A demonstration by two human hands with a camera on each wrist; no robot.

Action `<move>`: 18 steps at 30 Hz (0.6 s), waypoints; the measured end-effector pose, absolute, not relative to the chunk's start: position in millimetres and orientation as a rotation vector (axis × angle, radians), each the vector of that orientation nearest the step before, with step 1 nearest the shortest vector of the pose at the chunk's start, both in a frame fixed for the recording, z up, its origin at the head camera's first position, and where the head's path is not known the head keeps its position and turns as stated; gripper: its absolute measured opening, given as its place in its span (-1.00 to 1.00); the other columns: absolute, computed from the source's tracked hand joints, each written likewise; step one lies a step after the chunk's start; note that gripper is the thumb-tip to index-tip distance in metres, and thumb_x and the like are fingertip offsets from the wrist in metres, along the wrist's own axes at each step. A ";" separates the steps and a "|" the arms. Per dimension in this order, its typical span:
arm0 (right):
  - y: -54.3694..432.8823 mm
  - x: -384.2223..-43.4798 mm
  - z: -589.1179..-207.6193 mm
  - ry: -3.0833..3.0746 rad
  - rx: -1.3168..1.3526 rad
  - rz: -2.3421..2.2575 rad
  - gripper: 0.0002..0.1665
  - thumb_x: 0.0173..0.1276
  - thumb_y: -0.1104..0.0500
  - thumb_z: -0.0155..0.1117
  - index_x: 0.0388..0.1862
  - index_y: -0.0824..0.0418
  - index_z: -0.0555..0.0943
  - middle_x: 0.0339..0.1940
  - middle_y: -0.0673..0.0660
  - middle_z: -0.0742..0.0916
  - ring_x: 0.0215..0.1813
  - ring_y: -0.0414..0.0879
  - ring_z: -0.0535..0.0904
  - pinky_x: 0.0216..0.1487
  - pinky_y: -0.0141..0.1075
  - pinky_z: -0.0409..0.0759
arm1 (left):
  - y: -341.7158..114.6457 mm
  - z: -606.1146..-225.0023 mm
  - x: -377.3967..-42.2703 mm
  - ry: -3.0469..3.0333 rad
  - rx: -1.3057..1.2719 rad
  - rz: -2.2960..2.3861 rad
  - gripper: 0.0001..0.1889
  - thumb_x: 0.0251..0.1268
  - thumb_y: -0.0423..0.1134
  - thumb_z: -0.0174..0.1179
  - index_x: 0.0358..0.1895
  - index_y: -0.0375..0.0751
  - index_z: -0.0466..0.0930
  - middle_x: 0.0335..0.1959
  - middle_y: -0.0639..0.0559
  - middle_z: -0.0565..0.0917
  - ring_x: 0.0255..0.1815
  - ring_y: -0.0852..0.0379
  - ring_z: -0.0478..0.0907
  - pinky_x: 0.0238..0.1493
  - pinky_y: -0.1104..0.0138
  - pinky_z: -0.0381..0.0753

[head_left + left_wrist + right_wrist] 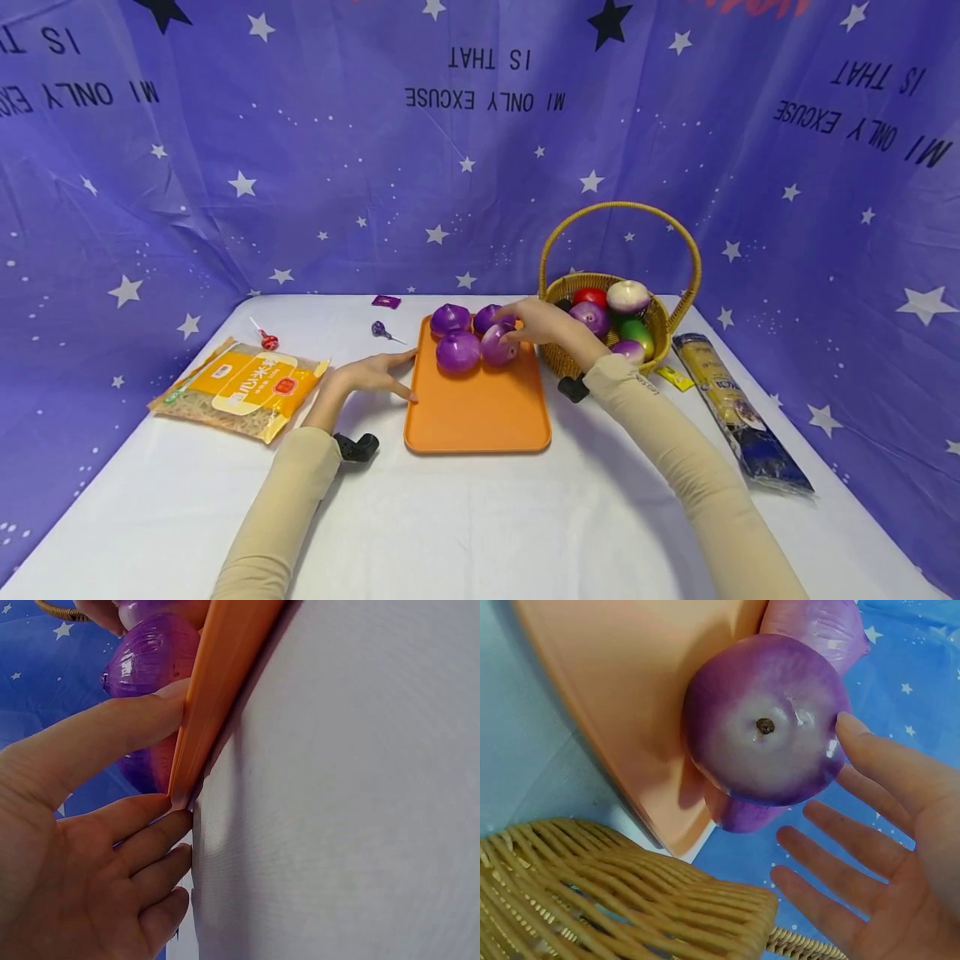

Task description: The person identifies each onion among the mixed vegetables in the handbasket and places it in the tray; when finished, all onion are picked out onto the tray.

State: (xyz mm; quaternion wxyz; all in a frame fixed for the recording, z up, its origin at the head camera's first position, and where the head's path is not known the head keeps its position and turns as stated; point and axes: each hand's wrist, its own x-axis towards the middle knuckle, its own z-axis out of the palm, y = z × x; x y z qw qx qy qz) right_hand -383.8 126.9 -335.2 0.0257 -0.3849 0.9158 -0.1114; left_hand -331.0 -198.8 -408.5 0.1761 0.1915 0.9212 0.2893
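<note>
An orange tray (pixel 480 417) lies on the white table with several purple onions on its far half. Near its back right corner my right hand (pixel 536 321) is at a paler purple-and-white onion (pixel 765 720). The thumb touches that onion's side, while the other fingers (pixel 832 900) stretch out loosely beside it. A rounder purple onion (pixel 457 352) sits to its left, and two darker ones (pixel 450 320) are behind. My left hand (pixel 371 373) rests against the tray's left edge, its thumb (pixel 127 724) on the orange rim and its fingertips beside the rim.
Right of the tray stands a wicker basket (pixel 558 362) with a tall handle, holding several vegetables. A long pasta packet (pixel 738 408) and small yellow packet (pixel 675 378) lie farther right. On the left are an orange-yellow bag (pixel 243 387), two lollipops (pixel 268 340) and a purple candy (pixel 386 302).
</note>
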 end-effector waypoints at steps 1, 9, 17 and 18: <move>127.9 -384.0 -335.0 2.831 -1.178 -0.358 -0.47 0.27 0.11 0.39 0.20 0.25 0.58 0.09 0.19 0.68 0.05 0.11 0.58 0.16 -0.09 0.52 | -198.7 -408.0 -330.9 2.608 0.541 0.818 0.07 0.00 0.07 0.42 0.53 -0.17 -0.01 0.50 -0.27 0.08 0.48 -0.31 -0.03 0.42 -0.18 -0.07; 150.3 -374.0 -324.6 2.885 -1.146 -0.459 -0.47 0.27 0.08 0.39 0.20 0.20 0.59 -0.29 0.18 0.73 -0.35 0.01 0.60 -0.16 -0.18 0.60 | -197.4 -406.5 -330.3 2.603 0.540 0.820 0.06 0.01 0.05 0.42 0.53 -0.17 -0.01 0.50 -0.26 0.09 0.49 -0.30 -0.03 0.42 -0.18 -0.06; 195.8 -357.0 -304.4 2.963 -1.156 -0.545 -0.46 0.25 0.11 0.40 0.20 0.21 0.57 0.08 0.21 0.67 0.05 0.07 0.58 0.13 -0.06 0.54 | -198.3 -408.0 -331.1 2.611 0.552 0.807 0.07 0.00 0.08 0.42 0.53 -0.17 -0.01 0.50 -0.27 0.10 0.48 -0.30 -0.03 0.43 -0.18 -0.06; 202.2 -356.6 -303.2 2.977 -1.157 -0.539 -0.46 0.24 0.13 0.41 0.20 0.23 0.57 0.09 0.22 0.67 0.12 0.10 0.56 0.18 -0.02 0.51 | -198.3 -407.6 -330.9 2.613 0.552 0.804 0.07 0.01 0.08 0.41 0.53 -0.17 -0.01 0.50 -0.27 0.10 0.48 -0.30 -0.03 0.42 -0.18 -0.06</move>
